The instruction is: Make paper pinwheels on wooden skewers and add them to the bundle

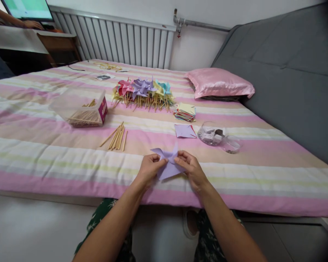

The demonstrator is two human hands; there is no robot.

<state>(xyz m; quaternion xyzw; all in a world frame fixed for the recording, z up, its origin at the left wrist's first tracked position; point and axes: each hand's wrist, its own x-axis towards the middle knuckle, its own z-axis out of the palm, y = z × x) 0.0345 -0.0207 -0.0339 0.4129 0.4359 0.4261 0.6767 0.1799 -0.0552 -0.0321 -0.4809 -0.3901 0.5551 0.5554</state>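
Between my two hands, over the near edge of the bed, is a purple paper pinwheel sheet (169,171) with some corners folded toward its middle. My left hand (151,168) pinches its left side, thumb on top. On the other side my right hand (190,168) grips the paper, its thumb pressed near the centre. Just beyond lies a purple cut paper square (185,131) with red paper under it. A stack of coloured paper squares (185,112) sits behind that. Several wooden sticks (117,137) lie loose to the left of my hands.
A clear plastic box (79,109) of sticks stands at the left. Finished pinwheels (142,91) are heaped at the middle back. Round clear containers (211,134) with small items sit at the right, before a pink pillow (220,83). Another person's hand (32,24) rests on a desk.
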